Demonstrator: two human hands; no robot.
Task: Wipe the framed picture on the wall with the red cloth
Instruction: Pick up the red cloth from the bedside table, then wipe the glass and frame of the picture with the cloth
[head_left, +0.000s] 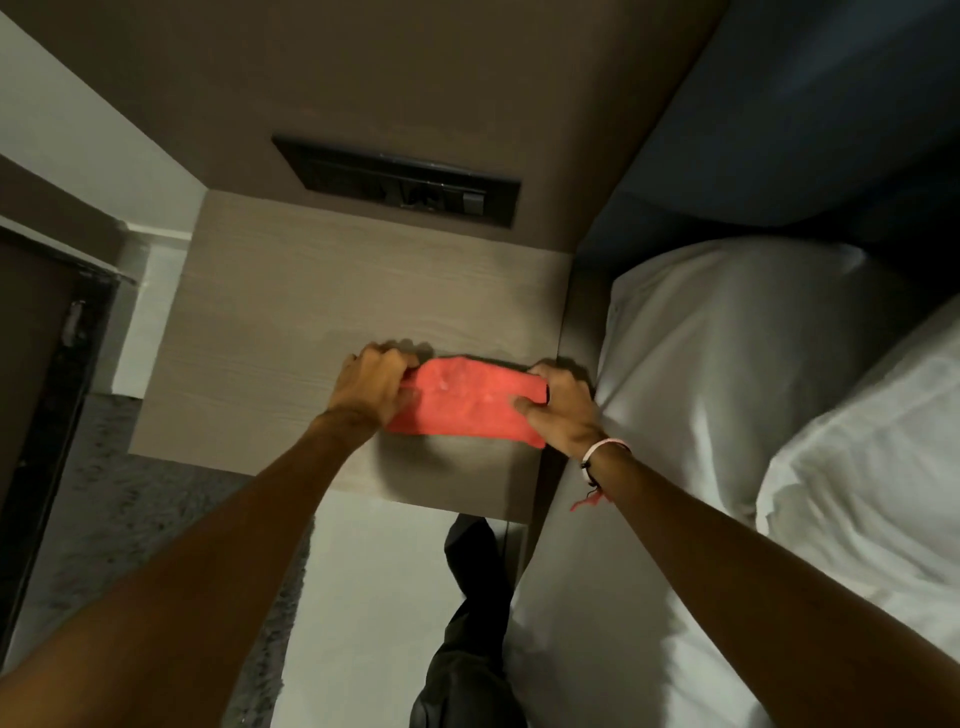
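Note:
The red cloth (462, 402) lies folded on the light wooden bedside table (270, 322), near its front right part. My left hand (371, 387) grips the cloth's left end, fingers curled over it. My right hand (563, 410) pinches the cloth's right end, thumb on top; a white band sits on that wrist. No framed picture is in view.
A dark switch panel (397, 182) is set in the brown wall panel behind the table. A bed with white pillows (727, 374) lies right of the table. A dark door (31, 374) stands at the left. My leg in dark trousers (467, 623) is below the table.

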